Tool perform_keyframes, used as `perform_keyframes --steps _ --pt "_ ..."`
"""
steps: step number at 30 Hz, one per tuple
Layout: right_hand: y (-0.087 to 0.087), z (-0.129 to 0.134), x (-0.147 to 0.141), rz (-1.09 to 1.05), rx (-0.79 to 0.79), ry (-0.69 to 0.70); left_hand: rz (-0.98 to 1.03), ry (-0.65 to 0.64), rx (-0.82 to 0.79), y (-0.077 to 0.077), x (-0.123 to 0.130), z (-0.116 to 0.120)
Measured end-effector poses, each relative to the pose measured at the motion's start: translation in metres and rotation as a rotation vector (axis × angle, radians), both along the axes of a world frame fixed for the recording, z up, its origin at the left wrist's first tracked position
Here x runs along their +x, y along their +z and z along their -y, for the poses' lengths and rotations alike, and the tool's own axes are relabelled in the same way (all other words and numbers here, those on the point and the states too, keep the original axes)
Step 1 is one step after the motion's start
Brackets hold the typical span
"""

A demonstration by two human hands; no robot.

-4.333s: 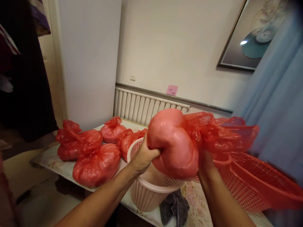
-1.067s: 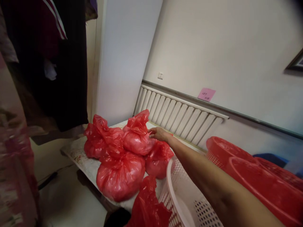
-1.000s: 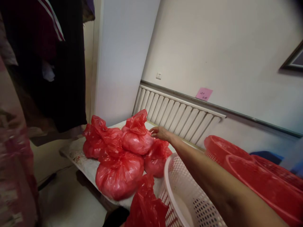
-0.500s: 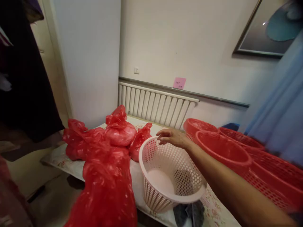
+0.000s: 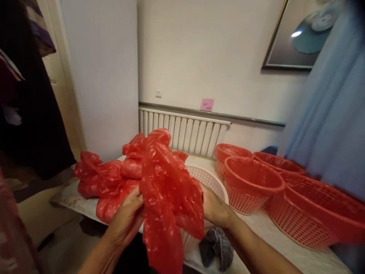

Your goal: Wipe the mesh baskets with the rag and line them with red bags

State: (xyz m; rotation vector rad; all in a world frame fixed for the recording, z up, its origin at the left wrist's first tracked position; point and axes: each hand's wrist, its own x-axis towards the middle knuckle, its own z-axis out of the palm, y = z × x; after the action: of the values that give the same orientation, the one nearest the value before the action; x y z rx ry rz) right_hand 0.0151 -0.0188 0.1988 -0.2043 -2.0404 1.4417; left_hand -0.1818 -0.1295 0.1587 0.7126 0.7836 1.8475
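A crumpled red plastic bag (image 5: 168, 194) hangs in front of me, held up between both hands. My left hand (image 5: 128, 215) grips its left side with the fingers closed on the film. On the bag's right side is my right hand (image 5: 213, 205), its fingers mostly hidden behind the plastic. Behind the bag stands a white perforated basket (image 5: 212, 177), mostly covered by it. Filled red bags (image 5: 102, 177) are heaped to the left. A dark grey cloth (image 5: 218, 247) lies below my right wrist.
Several pink perforated baskets lined with red bags (image 5: 251, 182) stand on the right of the patterned surface (image 5: 256, 232). A white radiator (image 5: 185, 131) runs along the wall behind. Dark clothing (image 5: 31, 114) hangs at the left, a blue curtain (image 5: 322, 125) at the right.
The red bag has come up in front of the white basket, now in both hands. My right hand has left the basket's far rim. My left hand has come into view.
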Motion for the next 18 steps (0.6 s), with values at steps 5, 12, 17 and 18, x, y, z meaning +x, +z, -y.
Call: perform_keyframes --steps 5,12,17,18 --pt "-0.010 0.009 0.006 -0.052 0.007 -0.310 -0.149 0.038 0.038 0.016 0.032 -0.017" --pt "-0.029 -0.011 0.020 -0.233 -0.126 -0.696 -0.541 0.107 0.266 0.003 0.053 -0.015" --pt "-0.038 -0.021 0.028 -0.143 0.029 -0.898 -0.952 0.290 0.296 -0.003 0.067 -0.017" --pt "-0.038 -0.020 0.028 -0.126 0.059 -0.899 -1.040 0.361 0.271 -0.002 0.068 -0.019"
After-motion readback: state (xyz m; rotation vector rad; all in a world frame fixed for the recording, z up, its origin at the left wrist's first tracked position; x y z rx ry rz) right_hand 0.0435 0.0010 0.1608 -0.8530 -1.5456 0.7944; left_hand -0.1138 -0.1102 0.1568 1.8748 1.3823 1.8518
